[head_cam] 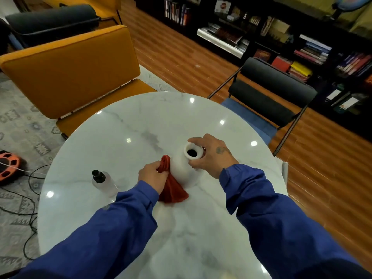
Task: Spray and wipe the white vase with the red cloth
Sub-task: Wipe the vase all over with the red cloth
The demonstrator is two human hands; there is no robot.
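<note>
I see a round white marble bench (128,125) on a pale patterned rug (18,121). A mustard chair (70,67) stands at its far left and a black chair (275,91) at its far right. Behind them are the wooden floor (181,53) and a dark bookshelf (261,37). An orange cable reel (8,164) lies at left.

vase (182,174) neck partly hidden, book spines (314,51) illegible

Table (130,127): round, white marble-look top with grey veins, glossy, dotted with lamp reflections.

On it:
- Vase (181,172): white, upright, between the two hands; the right hand (209,156) grips its neck.
- Cloth (171,188): red, pinched in the left hand (153,174), pressed against the vase; its lower edge spreads on the top beneath that hand.
- Bottle (103,183): clear, black cap, upright, just left of the left hand.
</note>
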